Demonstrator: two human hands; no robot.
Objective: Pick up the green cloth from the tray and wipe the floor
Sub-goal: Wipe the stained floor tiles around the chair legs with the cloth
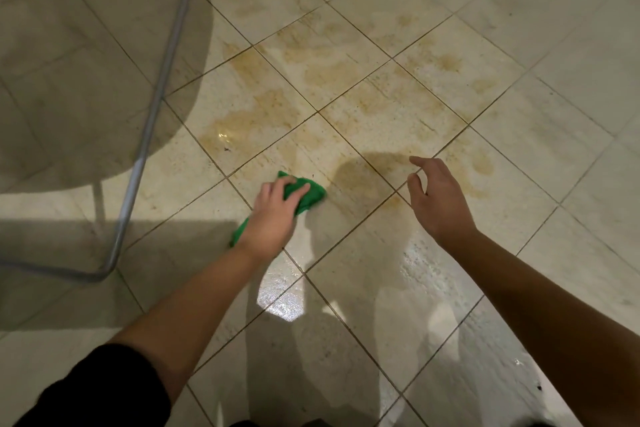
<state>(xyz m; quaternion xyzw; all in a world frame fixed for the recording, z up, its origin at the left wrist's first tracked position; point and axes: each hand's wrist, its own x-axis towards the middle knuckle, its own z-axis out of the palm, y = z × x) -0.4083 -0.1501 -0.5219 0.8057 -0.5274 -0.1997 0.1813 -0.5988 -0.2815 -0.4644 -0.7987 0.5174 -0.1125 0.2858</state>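
Cream tiled floor (519,45), grout lines running diagonally, filling nearly the whole view. Upper left: round smoked-glass tabletop (69,62) seen from above, carried on a grey metal tube frame (166,55) bent to a corner at lower left.

Across the middle tiles, wide patchy brown stain (329,62), thickest in blotches between the tabletop edge and the far right tiles. Nearer the camera, wet sheen (280,302) on the tiles, with one bright glare patch between the two forearms.

Both forearms reaching in from the bottom edge, bare. Black sleeve (104,388) on the left upper arm at the lower left corner.

Right hand (436,198) held over the stained tiles, grip slack, fingers loosely spread and holding nothing. Own shadow on the floor just to its left. Contact with the floor: cannot tell.

Left hand (273,215) palm-down, low on the floor, at the near edge of the stain. Grip closed over the green cloth (304,196), fingers curled across its top.

Cloth bunched under the palm, lying on the floor. One bulging end showing past the fingertips toward the right hand. A narrower tail poking out below the wrist on the left side. Cloth well apart from the right hand.
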